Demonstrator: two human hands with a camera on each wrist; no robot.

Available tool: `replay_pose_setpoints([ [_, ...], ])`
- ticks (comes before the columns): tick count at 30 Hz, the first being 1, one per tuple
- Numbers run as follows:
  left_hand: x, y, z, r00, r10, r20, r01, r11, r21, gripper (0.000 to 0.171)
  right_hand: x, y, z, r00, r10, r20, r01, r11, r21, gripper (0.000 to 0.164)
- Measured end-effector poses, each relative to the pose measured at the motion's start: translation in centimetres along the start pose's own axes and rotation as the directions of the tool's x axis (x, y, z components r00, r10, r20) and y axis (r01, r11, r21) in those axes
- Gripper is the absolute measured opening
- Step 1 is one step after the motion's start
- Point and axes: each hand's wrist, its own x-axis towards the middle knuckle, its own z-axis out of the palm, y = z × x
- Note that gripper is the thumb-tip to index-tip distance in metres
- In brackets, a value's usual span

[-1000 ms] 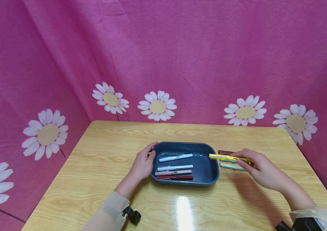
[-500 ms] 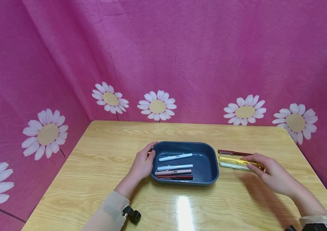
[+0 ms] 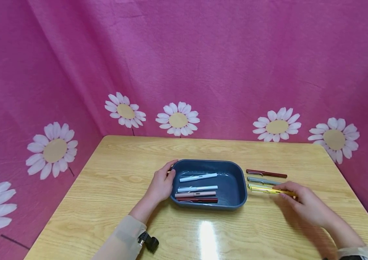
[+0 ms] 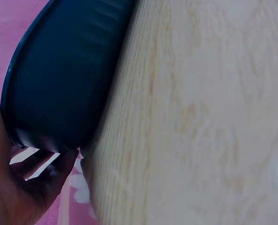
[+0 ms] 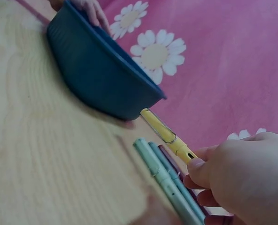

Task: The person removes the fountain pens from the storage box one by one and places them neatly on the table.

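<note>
My left hand grips the left end of a dark blue rectangular plastic bin, thumb at the rim and fingers along the outer wall. To the right of the bin, my right hand pinches a yellow pen near one end, its clip end pointing at the bin. In the head view the yellow pen overlaps a light green pen lying on the table. Just beyond lie a blue-grey pen and a dark red pen, roughly parallel.
Inside the bin lie two pale blue pens, a dusty pink pen and a dark red one. The wooden table meets a pink curtain with daisies at the back and sides.
The yellow pen has moved right from over the bin's right edge, then toward the near side, above the light green pen. The blue-grey pen now shows more. My left hand and the bin stay put.
</note>
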Motion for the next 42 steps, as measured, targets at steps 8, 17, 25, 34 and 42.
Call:
replay_pose_setpoints([
  [8,0.0,-0.1,0.1,1.000,-0.014,-0.001,0.014,1.000,0.000,0.044,-0.5,0.5,1.1,0.999,0.042,0.004,-0.042,0.999,-0.022,0.027],
  [17,0.1,0.0,0.1,1.000,-0.001,-0.005,0.001,1.000,0.000,0.044,-0.7,0.9,1.8,0.998,0.056,0.024,-0.053,0.995,-0.085,0.025],
  [25,0.1,0.0,0.0,1.000,0.010,-0.011,-0.010,1.000,0.008,0.044,-0.7,0.6,2.1,0.997,0.072,0.024,-0.063,0.959,-0.276,0.025],
  [34,0.0,-0.1,0.0,1.000,0.011,-0.008,-0.011,1.000,0.006,0.044,-0.7,0.5,2.2,0.994,0.102,0.044,-0.082,0.943,-0.324,0.024],
  [42,0.1,-0.2,0.1,1.000,0.020,-0.010,-0.020,1.000,0.002,0.044,-0.7,0.5,2.1,0.997,0.076,0.030,-0.063,0.944,-0.323,0.028],
])
